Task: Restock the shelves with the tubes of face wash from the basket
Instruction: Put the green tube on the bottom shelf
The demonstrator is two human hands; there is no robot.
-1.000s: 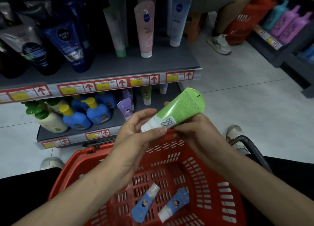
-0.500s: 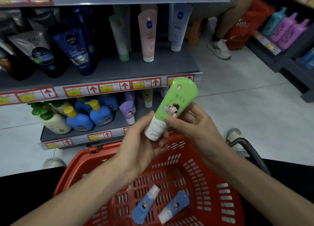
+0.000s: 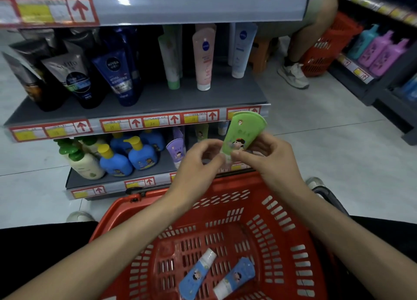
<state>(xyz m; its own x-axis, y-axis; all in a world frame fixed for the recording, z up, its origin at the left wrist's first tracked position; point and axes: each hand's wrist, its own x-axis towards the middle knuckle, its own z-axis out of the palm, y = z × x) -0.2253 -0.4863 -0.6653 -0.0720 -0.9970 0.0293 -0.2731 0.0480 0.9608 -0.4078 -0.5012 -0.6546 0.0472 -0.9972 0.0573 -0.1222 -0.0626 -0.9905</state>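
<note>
Green tube [image 3: 242, 132] near-upright, cap down, top leaning right; left hand [image 3: 198, 164] and right hand [image 3: 268, 162] pinch cap

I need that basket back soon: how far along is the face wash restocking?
Looks mostly done: the red basket holds only two blue tubes. In hand: the left hand and right hand pinch a green tube above it, not yet shelved. Left: shelving that one, then both blue ones.
</note>
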